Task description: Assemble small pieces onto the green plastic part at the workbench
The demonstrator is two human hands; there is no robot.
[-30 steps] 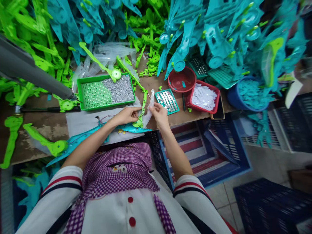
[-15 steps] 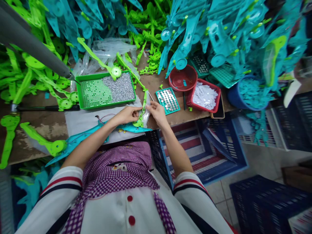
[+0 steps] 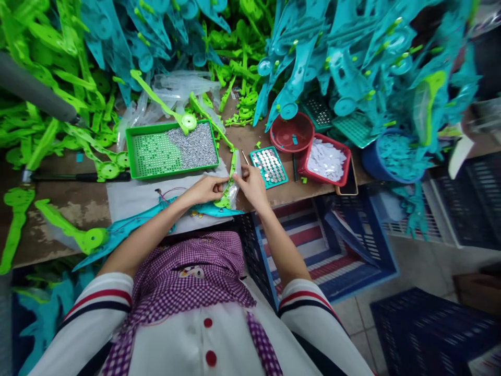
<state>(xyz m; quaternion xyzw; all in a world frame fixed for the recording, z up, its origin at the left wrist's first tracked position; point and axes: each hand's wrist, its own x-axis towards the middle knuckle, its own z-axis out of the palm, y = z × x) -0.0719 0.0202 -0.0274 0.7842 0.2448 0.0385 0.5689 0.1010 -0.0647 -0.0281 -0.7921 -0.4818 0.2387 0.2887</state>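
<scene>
My left hand (image 3: 208, 189) is closed in a pinch at the left side of a lime-green plastic part (image 3: 224, 202). My right hand (image 3: 253, 186) has its thumb and fingers bent at the other side, against a clear plastic piece (image 3: 234, 194) that lies along the green part. What the fingertips press on is partly hidden. Beneath both, a turquoise plastic shell (image 3: 133, 225) with thin wires rests along the bench's front edge on a white sheet (image 3: 119, 196).
A green tray (image 3: 152, 175) of small metal pieces stands behind my left hand. A teal tray (image 3: 269, 166) of round metal discs is right of my hands, near a red basket (image 3: 340, 177) of white pieces. Turquoise parts (image 3: 297, 78) are heaped behind. A grey tool (image 3: 39, 86) hangs at upper left.
The view has shifted slightly. The hanging grey tool has drawn away toward the upper left. My right hand's fingers have changed their hold a little; both hands stay at the green part.
</scene>
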